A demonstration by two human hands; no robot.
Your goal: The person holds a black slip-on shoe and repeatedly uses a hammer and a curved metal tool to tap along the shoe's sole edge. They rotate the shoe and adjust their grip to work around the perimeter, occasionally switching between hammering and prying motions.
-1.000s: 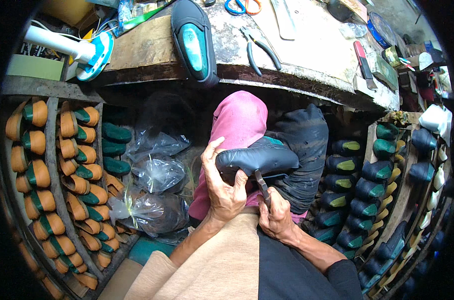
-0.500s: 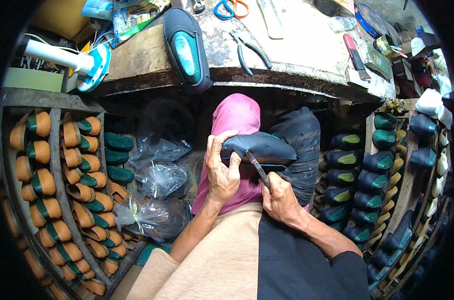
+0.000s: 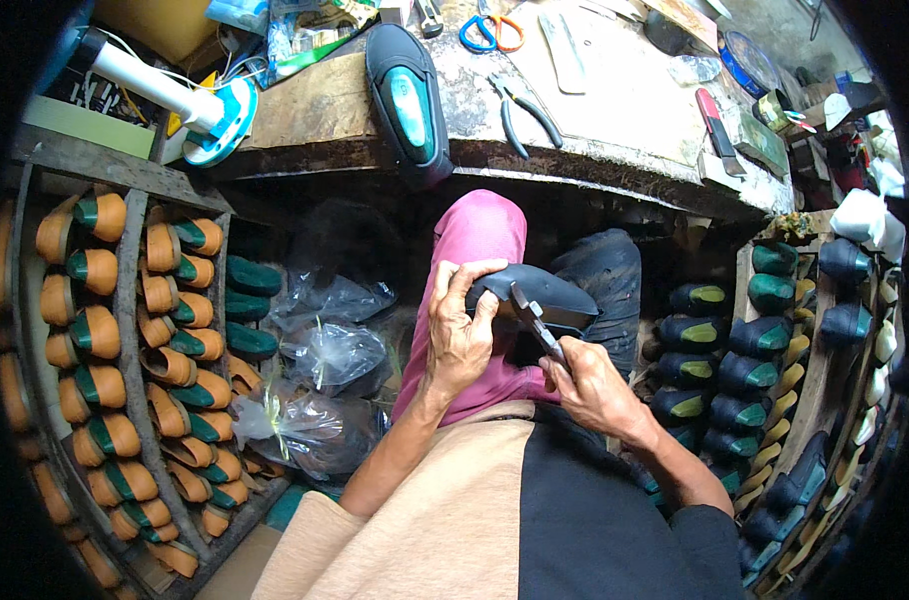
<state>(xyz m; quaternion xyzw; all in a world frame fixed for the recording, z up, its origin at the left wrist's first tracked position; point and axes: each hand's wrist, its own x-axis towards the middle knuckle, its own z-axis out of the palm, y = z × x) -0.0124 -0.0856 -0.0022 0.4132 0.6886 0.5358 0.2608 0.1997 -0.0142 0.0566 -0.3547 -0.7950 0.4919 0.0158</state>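
My left hand (image 3: 460,335) wraps around one end of a dark shoe (image 3: 557,292), with its thumb pressed on the near side. The shoe lies sideways over my knees. In my right hand (image 3: 597,388) is a slim metal hand tool (image 3: 541,326); its far end rests at the shoe's near edge, close to my left thumb. Its jaws or tip are too small to make out, so I cannot tell its exact kind. Another dark shoe (image 3: 378,72) with a teal insole stands on the workbench (image 3: 305,125) ahead.
Pliers (image 3: 525,115), scissors (image 3: 492,34) and a red-handled knife (image 3: 717,125) lie on the bench. A white-and-blue lamp-like object (image 3: 190,105) stands left. Racks of tan shoes (image 3: 100,333) and dark shoes (image 3: 755,340) flank me. Plastic bags (image 3: 340,355) sit by my left leg.
The view has shifted slightly, so bench and racks sit farther right. The tool has turned against the shoe and shows more of its metal head; both hands keep their hold.
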